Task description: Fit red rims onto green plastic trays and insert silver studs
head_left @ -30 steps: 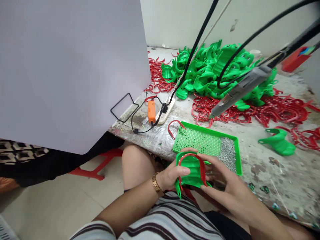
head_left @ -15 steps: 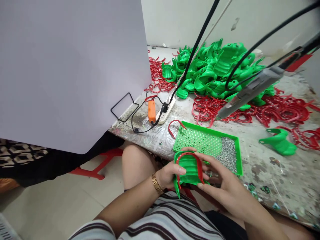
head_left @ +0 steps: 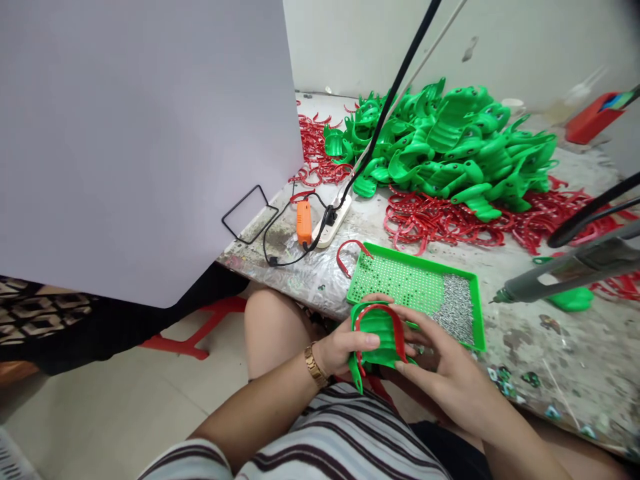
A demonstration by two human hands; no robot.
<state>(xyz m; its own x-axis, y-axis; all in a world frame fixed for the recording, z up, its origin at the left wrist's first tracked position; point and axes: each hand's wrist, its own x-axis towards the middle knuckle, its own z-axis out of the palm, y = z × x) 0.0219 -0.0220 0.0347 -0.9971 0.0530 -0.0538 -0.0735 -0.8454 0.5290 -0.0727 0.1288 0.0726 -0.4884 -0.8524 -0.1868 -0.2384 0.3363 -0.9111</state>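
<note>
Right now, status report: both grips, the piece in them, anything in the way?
Left grip and right grip on curved green piece. Red strip arched along its edge. Grey corded tool apart, at right; nothing visibly blocking.

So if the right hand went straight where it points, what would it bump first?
Probably the green piece in the left hand; the right hand seems to hold it too, though depth is unclear.

Both hands (head_left: 336,351) hold grn part (head_left: 381,327) w/ red strip (head_left: 399,335).
</note>
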